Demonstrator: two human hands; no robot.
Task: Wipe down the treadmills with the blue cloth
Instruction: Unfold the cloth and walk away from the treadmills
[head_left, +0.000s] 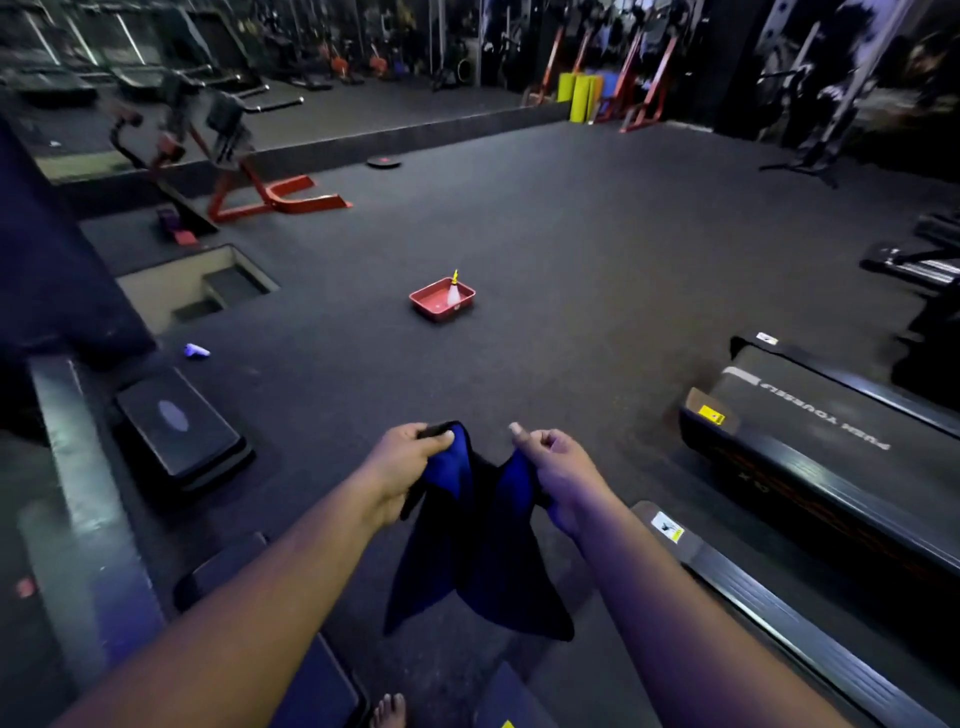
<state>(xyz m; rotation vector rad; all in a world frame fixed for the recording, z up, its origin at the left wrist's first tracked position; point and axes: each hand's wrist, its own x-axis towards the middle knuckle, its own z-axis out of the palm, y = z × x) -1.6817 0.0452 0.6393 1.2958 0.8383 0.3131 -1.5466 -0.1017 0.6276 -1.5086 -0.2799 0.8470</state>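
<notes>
Hanging between both hands (483, 457) — blue cloth (480, 545)

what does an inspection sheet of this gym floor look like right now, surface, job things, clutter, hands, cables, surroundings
surface: dark rubber gym floor, a sunken stepped opening at the left.
job's things: blue cloth hangs spread between both hands; treadmill at the right, not touched by the cloth.
clutter: red tray on the floor with a spray bottle standing in it; small pale purple object lying left; black step platform at the left.
hands: left hand and right hand each pinch a top corner of the cloth.
cables: nothing seen.
surroundings: orange-framed bench, yellow rolls, dim racks behind; a bare foot at the bottom edge.
</notes>
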